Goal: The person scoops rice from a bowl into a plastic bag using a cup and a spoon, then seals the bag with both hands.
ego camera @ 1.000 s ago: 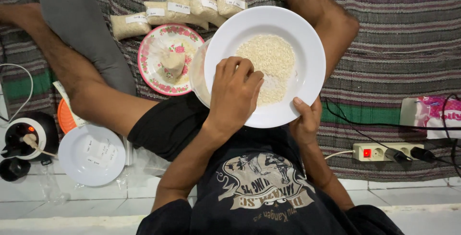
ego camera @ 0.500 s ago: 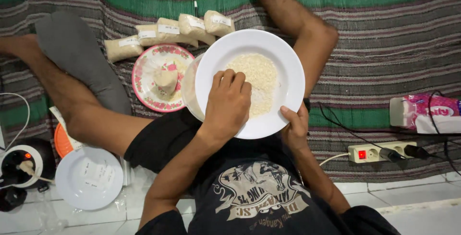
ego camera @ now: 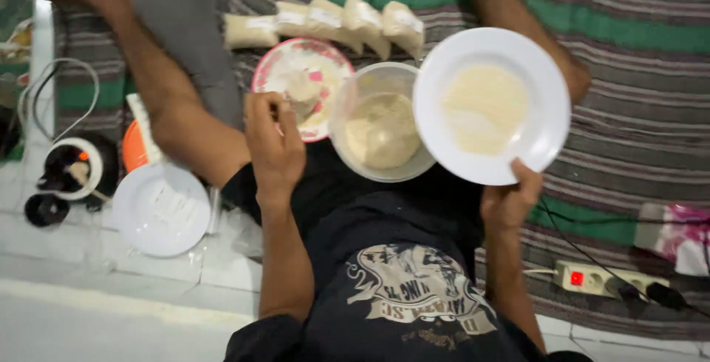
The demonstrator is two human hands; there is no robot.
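Observation:
My right hand (ego camera: 509, 201) grips the near rim of a white plate (ego camera: 547, 122) with a patch of pale grains in it, held over my lap. Beside it on the left, partly under the plate's edge, stands a clear plastic bowl (ego camera: 347, 107) with pale grains inside. My left hand (ego camera: 272, 140) hovers with its fingers curled shut at the near edge of a pink patterned plate (ego camera: 275, 73); nothing shows in it. A row of small filled plastic bags (ego camera: 325, 22) lies beyond the pink plate on the striped mat.
A white round lid (ego camera: 159, 210) and an orange object (ego camera: 133, 149) lie on the tiles by my left leg, next to a small black and white appliance (ego camera: 70, 170) with a cord. On the right are a power strip (ego camera: 599, 279) and a pink package (ego camera: 680, 235).
My left hand has left the white plate's grains and moved left to the pink plate. The white plate has shifted right, uncovering the clear bowl.

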